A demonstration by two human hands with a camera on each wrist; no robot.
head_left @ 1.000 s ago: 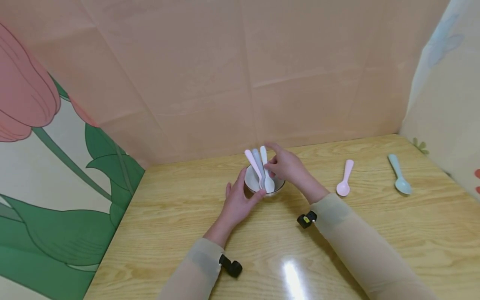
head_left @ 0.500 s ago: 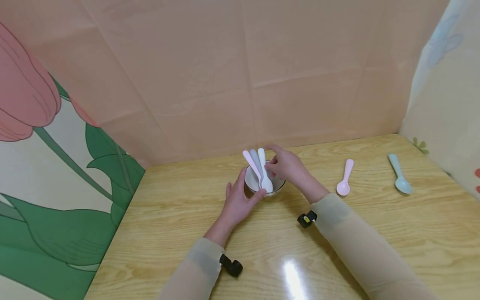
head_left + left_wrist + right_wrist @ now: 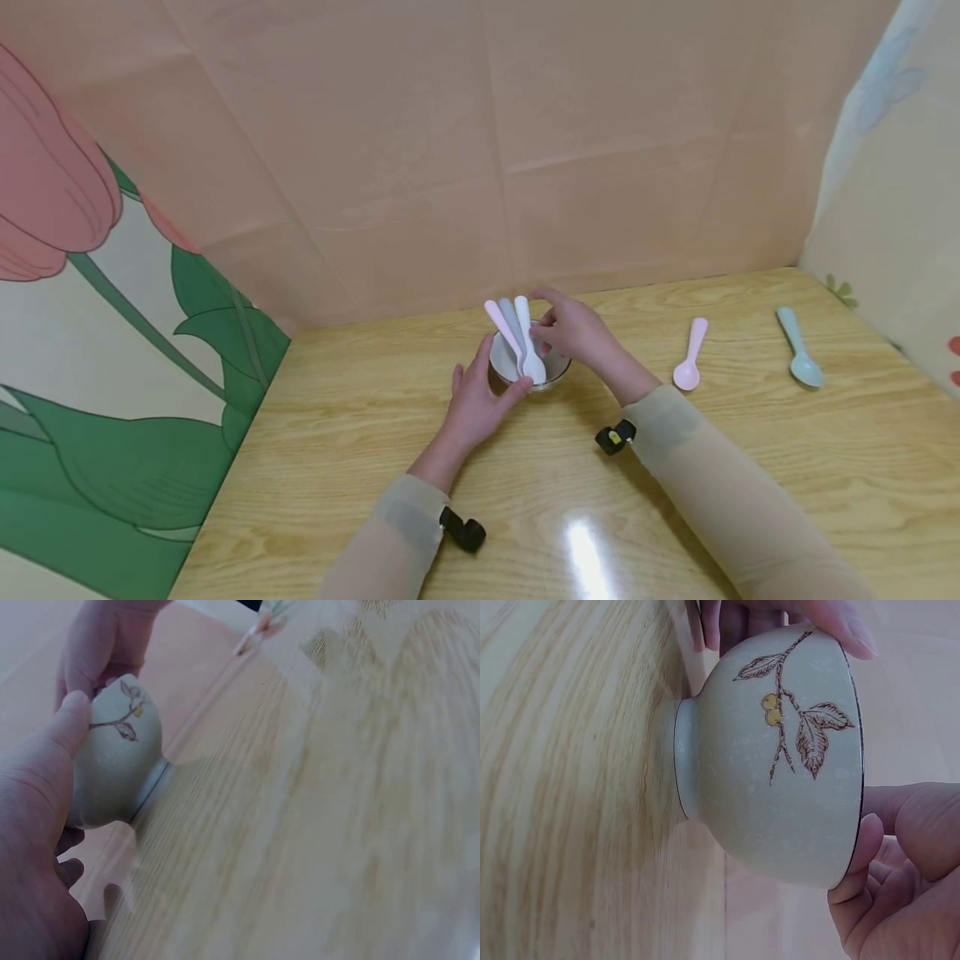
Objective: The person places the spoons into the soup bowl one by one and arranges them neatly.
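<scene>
A small bowl [image 3: 553, 367] with a dark rim stands on the wooden table. Its outside, painted with a leafy branch, shows in the wrist views. Three spoons lean together in it: a pink spoon [image 3: 504, 323], a grey-blue spoon [image 3: 511, 317] and a white spoon [image 3: 533, 363]. My left hand [image 3: 477, 404] grips the bowl's left side, thumb at the near rim. On the far right side my right hand [image 3: 576, 335] holds the rim with curled fingers, its index finger raised. Its fingertips are beside the white handle; the bowl partly hides them in the left wrist view.
To the right on the table [image 3: 360, 392] lie another pink spoon [image 3: 687, 371] and a teal spoon [image 3: 804, 367]. A pinkish backdrop [image 3: 397, 167] rises behind the table's far edge. Printed panels flank both sides.
The white spoon has settled slightly left and lower in the bowl, its handle drawing apart from my right fingertips. The pink and grey-blue handles shifted a little left. My left hand stays in place.
</scene>
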